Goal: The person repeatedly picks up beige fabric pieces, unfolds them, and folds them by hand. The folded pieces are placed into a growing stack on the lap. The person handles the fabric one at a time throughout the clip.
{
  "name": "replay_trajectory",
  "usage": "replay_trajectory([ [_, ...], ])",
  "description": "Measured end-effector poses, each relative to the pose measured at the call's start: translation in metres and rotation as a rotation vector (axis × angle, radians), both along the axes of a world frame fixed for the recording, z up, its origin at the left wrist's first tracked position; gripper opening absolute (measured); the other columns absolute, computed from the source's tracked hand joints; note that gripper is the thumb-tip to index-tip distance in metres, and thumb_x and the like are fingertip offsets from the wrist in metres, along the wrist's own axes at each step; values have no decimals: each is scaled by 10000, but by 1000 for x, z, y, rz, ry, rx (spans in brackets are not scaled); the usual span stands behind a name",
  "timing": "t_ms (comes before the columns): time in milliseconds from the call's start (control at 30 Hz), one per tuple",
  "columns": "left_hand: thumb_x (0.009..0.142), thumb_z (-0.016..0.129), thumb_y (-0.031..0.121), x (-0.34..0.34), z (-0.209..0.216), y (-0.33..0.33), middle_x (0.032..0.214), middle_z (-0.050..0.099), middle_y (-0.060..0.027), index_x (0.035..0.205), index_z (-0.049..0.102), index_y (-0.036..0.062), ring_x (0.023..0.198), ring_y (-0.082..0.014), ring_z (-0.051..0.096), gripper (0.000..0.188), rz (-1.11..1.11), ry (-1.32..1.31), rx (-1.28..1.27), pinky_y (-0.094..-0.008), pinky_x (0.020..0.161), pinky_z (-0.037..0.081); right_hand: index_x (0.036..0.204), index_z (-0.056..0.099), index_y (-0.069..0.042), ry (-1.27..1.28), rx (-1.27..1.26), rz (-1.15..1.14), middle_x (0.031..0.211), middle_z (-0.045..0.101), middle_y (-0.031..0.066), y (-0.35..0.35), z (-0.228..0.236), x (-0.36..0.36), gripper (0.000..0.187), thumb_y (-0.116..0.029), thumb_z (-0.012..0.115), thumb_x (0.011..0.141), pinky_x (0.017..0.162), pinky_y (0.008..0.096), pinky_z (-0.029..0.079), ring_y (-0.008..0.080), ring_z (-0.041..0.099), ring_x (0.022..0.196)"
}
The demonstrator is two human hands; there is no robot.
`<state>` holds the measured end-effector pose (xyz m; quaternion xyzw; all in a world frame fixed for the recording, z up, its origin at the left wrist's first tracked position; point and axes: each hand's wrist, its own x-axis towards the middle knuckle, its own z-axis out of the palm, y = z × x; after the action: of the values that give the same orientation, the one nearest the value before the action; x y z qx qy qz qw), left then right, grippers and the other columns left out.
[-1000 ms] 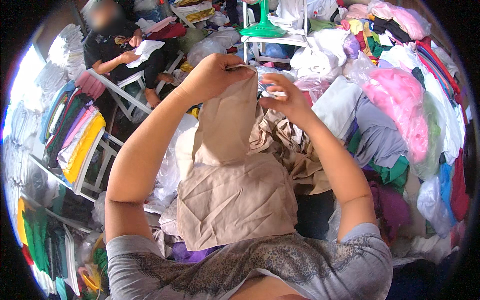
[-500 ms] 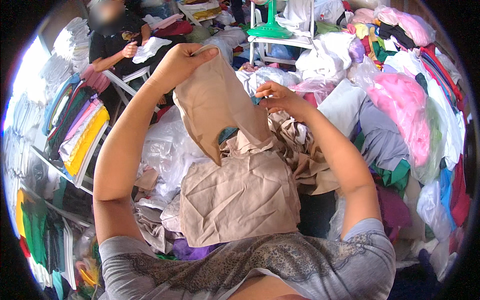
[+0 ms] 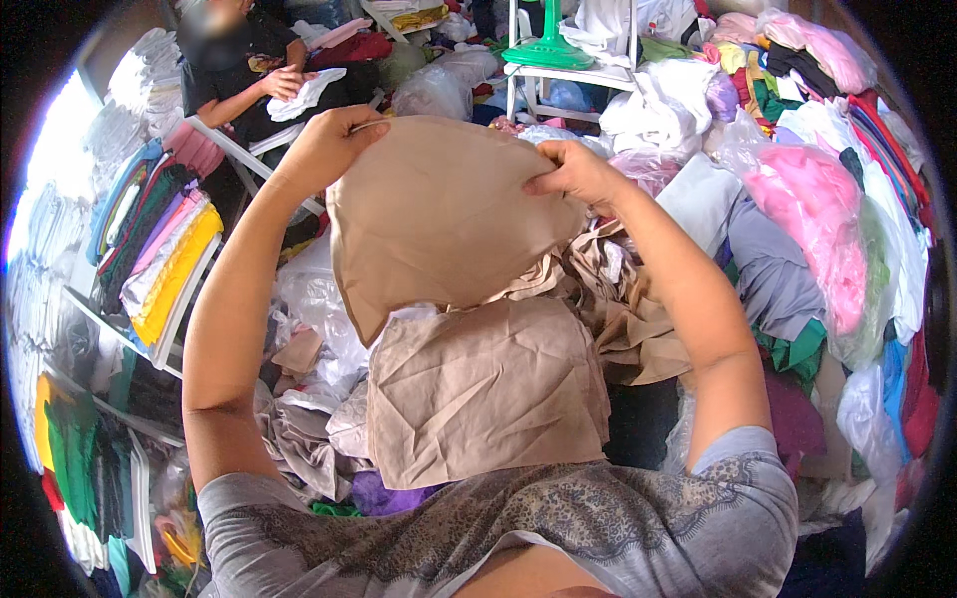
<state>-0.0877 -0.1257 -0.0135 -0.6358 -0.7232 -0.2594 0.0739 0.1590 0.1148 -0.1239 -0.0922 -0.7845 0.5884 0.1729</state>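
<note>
A thin beige piece of cloth (image 3: 449,214) hangs stretched between my two hands. At its upper left corner, my left hand (image 3: 344,145) pinches the edge. The upper right edge is gripped by my right hand (image 3: 576,177), thumb on the near face. Below the raised cloth, close to my body, lies a flat stack of beige cloth pieces (image 3: 483,394), creased on top. A crumpled heap of similar beige cloth (image 3: 628,309) sits beyond and to the right of the stack, partly under my right forearm.
Across from me at the left, another person's hands (image 3: 289,85) hold a white cloth. Folded coloured fabrics (image 3: 169,269) lie on a rack at left. Bagged pink cloth (image 3: 802,229) and grey cloth (image 3: 773,264) pile up at right. A green fan base (image 3: 548,52) stands on a white chair.
My right hand has taken hold of the cloth's right edge, and the cloth has spread wider. My left hand has come down slightly. The other person's hands have shifted on the white cloth.
</note>
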Motion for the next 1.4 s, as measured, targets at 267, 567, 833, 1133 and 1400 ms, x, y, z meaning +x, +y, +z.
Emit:
replay_trajectory([
  [267,974,629,156,-22,-24,-46,886,660,-33,1087,654,-13,749,-79,584,205,-4,-285,89,-268,650,494,912,660,-42,75,423,-195,874,615,-30,-6,36,35,206,-79,799,764,760,248,451,71,549,830],
  [567,668,676,-108,67,-134,-182,852,619,-81,782,635,17,873,-263,619,174,-117,-400,-238,-346,775,496,826,655,-54,-114,329,259,808,628,5,-98,-22,128,144,-54,773,744,696,278,461,112,571,754],
  [833,674,635,-122,108,-171,-234,871,592,-82,780,621,11,847,-256,610,171,23,-618,-473,-338,731,491,821,634,-13,-333,249,395,797,606,80,-136,-62,152,137,-61,738,747,643,336,482,202,607,716],
  [1133,675,651,-6,124,-182,-251,878,595,-77,783,613,77,923,-317,583,142,-82,-438,-640,-416,823,440,877,653,-9,-402,108,553,826,622,125,-159,-67,171,143,-41,697,745,686,370,505,266,645,772],
  [1400,758,602,58,138,-219,-251,920,584,-71,852,616,108,1011,-291,582,108,5,-221,-770,-430,872,418,874,626,2,-528,299,632,859,642,174,-173,-110,167,153,-66,665,743,756,435,500,359,646,844],
])
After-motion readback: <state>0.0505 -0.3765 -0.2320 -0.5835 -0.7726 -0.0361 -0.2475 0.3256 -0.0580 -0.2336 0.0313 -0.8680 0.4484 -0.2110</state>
